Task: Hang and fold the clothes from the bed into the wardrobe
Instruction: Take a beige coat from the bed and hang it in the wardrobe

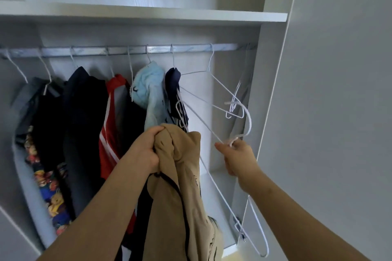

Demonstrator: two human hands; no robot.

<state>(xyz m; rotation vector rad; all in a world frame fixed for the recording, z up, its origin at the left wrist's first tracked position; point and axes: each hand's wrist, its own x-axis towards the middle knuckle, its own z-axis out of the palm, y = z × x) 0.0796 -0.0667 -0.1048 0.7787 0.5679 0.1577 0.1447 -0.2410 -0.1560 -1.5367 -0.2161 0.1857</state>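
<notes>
A tan garment (182, 186) is gripped at its bunched top by the left hand (146, 150) — before the wardrobe rail (127, 50). A white wire hanger (239, 133) is pinched at its neck by the right hand (237, 157) — toward the rail's right end.

No readable text, labels, brands, numbers or signs anywhere.

Both bare forearms reach up and away from the near edge. The left hand (148, 150) is fisted round a bunched tan fabric garment (182, 186). Further right, the right hand (239, 157) pinches a thin white wire hanger (250, 122) at its neck.
</notes>
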